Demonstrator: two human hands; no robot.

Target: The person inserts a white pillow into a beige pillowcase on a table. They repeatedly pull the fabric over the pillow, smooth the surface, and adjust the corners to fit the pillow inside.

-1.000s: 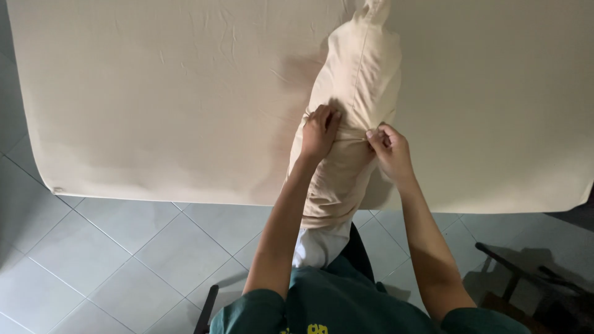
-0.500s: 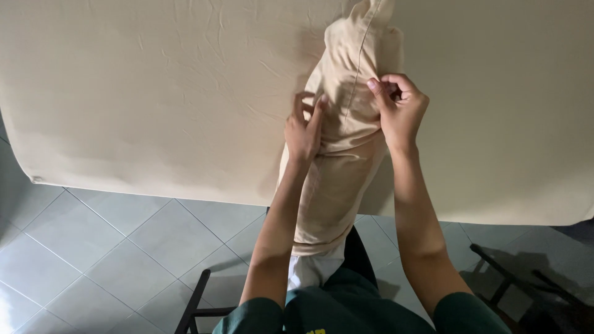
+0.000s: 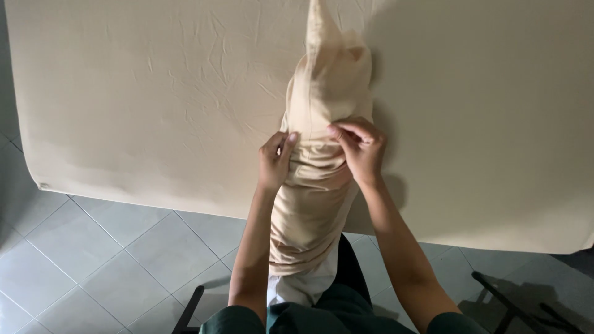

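Beige pillowcase (image 3: 322, 179) bunches between both hands' grip (mid-pillow).

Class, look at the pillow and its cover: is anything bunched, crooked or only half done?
Yes. The beige cover is gathered in tight folds where the left hand and right hand grip it, and the white pillow pokes out bare at the near end. The bed sheet is creased.

A pillow (image 3: 322, 154) lies on the bed (image 3: 154, 93), between both hands.

Plain beige pillowcase (image 3: 322, 185), beige sheet (image 3: 154, 99), white pillow (image 3: 297, 287), grey floor tiles (image 3: 111, 260).
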